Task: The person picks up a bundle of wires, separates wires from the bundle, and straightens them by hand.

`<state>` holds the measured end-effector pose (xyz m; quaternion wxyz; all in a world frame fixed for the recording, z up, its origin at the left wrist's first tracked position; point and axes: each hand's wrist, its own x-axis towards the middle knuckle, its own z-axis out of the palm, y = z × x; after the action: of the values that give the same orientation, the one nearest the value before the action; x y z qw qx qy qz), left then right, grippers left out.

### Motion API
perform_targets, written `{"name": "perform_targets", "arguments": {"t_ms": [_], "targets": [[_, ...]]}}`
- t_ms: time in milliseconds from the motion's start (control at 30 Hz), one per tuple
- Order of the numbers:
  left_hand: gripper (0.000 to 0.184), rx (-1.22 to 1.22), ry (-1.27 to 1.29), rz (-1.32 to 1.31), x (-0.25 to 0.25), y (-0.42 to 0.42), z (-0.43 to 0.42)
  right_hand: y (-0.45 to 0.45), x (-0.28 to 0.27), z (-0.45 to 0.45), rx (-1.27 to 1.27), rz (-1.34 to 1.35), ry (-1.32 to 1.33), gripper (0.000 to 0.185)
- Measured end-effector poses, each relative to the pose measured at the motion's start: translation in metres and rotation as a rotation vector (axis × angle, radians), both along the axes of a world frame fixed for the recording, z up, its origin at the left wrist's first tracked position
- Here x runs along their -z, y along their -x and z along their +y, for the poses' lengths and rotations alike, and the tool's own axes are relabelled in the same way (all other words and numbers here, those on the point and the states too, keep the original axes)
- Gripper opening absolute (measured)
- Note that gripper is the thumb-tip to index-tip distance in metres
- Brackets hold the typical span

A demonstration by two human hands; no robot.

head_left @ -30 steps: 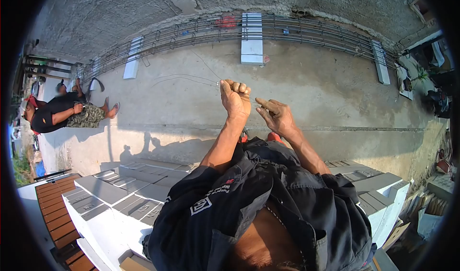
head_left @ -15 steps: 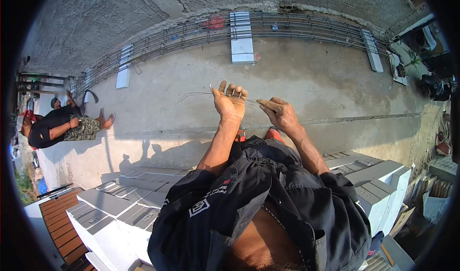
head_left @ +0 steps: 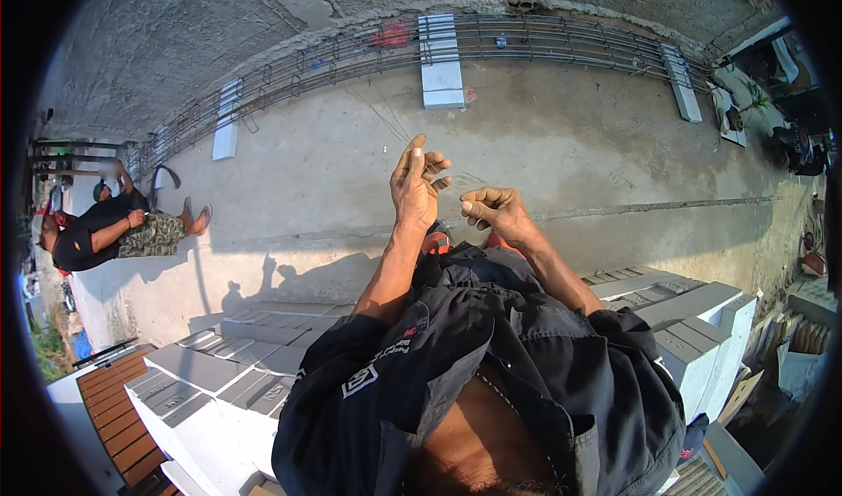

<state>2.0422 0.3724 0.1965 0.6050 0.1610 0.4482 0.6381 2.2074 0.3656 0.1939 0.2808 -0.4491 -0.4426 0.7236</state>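
A few strands of thin binding wire point(head_left: 383, 115) rise up and left from my left hand point(head_left: 416, 189), which pinches them between thumb and forefinger. The other fingers of that hand are loosely curled. More of the wire point(head_left: 467, 178) shows as fine loops on the other side, between the two hands. My right hand point(head_left: 498, 214) is close by on the right, thumb and forefinger pressed together on what looks like a wire end. The exact grip point there is too fine to make out.
A long rebar cage point(head_left: 561, 47) lies by the wall, resting on white blocks point(head_left: 441, 84). Stacked light blocks point(head_left: 206, 369) stand at my left, with more blocks point(head_left: 693, 338) at my right. Two people point(head_left: 105, 237) are on the left.
The wire has swung from nearly level to pointing up and left. My left hand has turned, its thumb and forefinger now together. My right hand has moved slightly left and down, its fingers bent differently.
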Motion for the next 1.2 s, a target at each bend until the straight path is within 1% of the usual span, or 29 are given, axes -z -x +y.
{"name": "perform_targets", "arguments": {"t_ms": [100,167,267,300,400,500,567,667,767,800,867,933,967,1033,1067,1100,1133,1167,1200], "targets": [[0.039,0.082,-0.012,0.036,-0.005,-0.002,-0.005,0.001,0.003,0.000,0.022,0.028,-0.015,0.019],[0.037,0.099,-0.010,0.040,-0.004,-0.003,-0.007,-0.001,-0.002,0.001,0.091,0.074,0.074,0.017],[0.040,0.223,-0.004,0.169,-0.008,-0.007,-0.010,-0.003,-0.004,0.002,0.152,0.108,0.166,0.015],[0.040,0.225,0.015,0.168,-0.008,-0.009,-0.011,-0.004,-0.004,0.002,0.166,0.111,0.193,0.014],[0.038,0.227,0.056,0.168,-0.006,-0.013,-0.012,-0.007,0.012,0.000,0.244,0.205,0.177,0.014],[0.037,0.244,0.089,0.195,-0.003,-0.015,-0.012,-0.008,0.019,-0.001,0.259,0.151,0.082,0.014],[0.037,0.283,0.127,0.242,-0.002,-0.013,-0.012,-0.009,0.020,0.002,0.323,0.121,0.006,0.014],[0.028,0.245,0.067,0.209,0.013,-0.015,-0.018,-0.014,0.015,0.007,0.360,0.092,-0.058,0.014],[0.017,-0.110,0.020,-0.212,0.013,-0.021,-0.017,-0.034,0.013,0.021,0.412,-0.004,-0.171,0.015],[0.013,-0.185,0.116,-0.341,0.007,-0.014,-0.015,-0.048,0.012,0.028,0.441,-0.053,-0.223,0.016],[0.012,-0.103,-0.028,-0.463,0.028,0.028,-0.025,-0.090,0.007,0.048,0.637,-0.167,-0.344,0.017],[0.015,-0.222,-0.081,-0.361,0.037,0.069,-0.035,-0.145,0.018,0.061,0.838,-0.443,-0.642,0.015],[0.018,-0.214,-0.039,-0.220,0.032,0.079,-0.034,-0.159,0.012,0.061,0.743,-0.573,-0.657,0.015],[0.025,-0.208,0.051,0.068,0.011,0.086,-0.034,-0.174,-0.021,0.055,0.529,-0.826,-0.663,0.013],[0.029,-0.094,0.034,0.063,0.005,0.077,-0.028,-0.166,-0.038,0.051,0.303,-0.973,-0.601,0.011],[0.033,0.019,0.014,0.058,-0.002,0.056,-0.018,-0.156,-0.040,0.048,0.176,-0.990,-0.753,0.012],[0.038,0.131,-0.012,0.054,-0.009,0.034,-0.006,-0.143,-0.047,0.047,0.039,-0.960,-0.707,0.011],[0.041,0.238,0.008,0.120,-0.018,0.012,0.005,-0.131,-0.055,0.046,-0.126,-0.910,-0.803,0.011],[0.045,0.346,0.027,0.185,-0.023,-0.009,0.012,-0.117,-0.067,0.047,-0.286,-0.863,-0.769,0.011]]}}
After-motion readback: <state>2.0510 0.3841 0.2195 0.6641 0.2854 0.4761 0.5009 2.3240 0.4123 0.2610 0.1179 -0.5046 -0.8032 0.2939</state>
